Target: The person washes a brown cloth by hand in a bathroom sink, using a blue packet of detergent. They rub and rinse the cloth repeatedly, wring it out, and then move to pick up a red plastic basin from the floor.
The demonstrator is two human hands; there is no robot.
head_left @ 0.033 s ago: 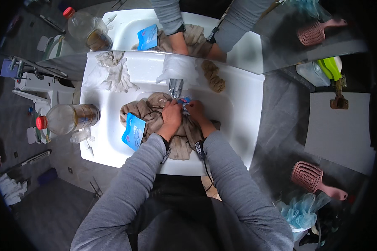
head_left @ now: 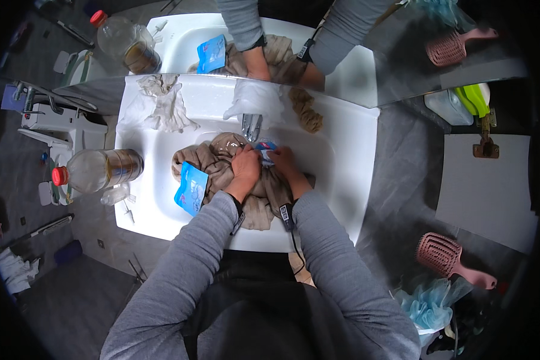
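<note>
Between the fingers of both hands is a small blue and white packet (head_left: pixel 266 147) with a touch of red. My left hand (head_left: pixel 245 168) pinches its left side, and my right hand (head_left: pixel 284 160) pinches its right side. Under the hands, a wet-looking brown garment (head_left: pixel 221 171) lies bunched in the white sink (head_left: pixel 336 186). A larger bright blue pouch (head_left: pixel 192 188) rests on the garment's left part. Just beyond the packet is the metal faucet (head_left: pixel 251 126), its base covered by white cloth (head_left: pixel 253 99). The fingers partly hide the packet.
A big clear bottle with a red cap (head_left: pixel 105 170) lies at the sink's left rim. White cloth (head_left: pixel 169 111) and a brown cloth (head_left: pixel 306 110) sit along the back ledge. A mirror (head_left: pixel 396 60) rises behind. On the right are a pink hairbrush (head_left: pixel 447 255) and a blue mesh puff (head_left: pixel 427 305).
The small packet has turned between my fingers and shows more of its blue and white face. My right hand has shifted slightly. Pouch and garment stay in place.
</note>
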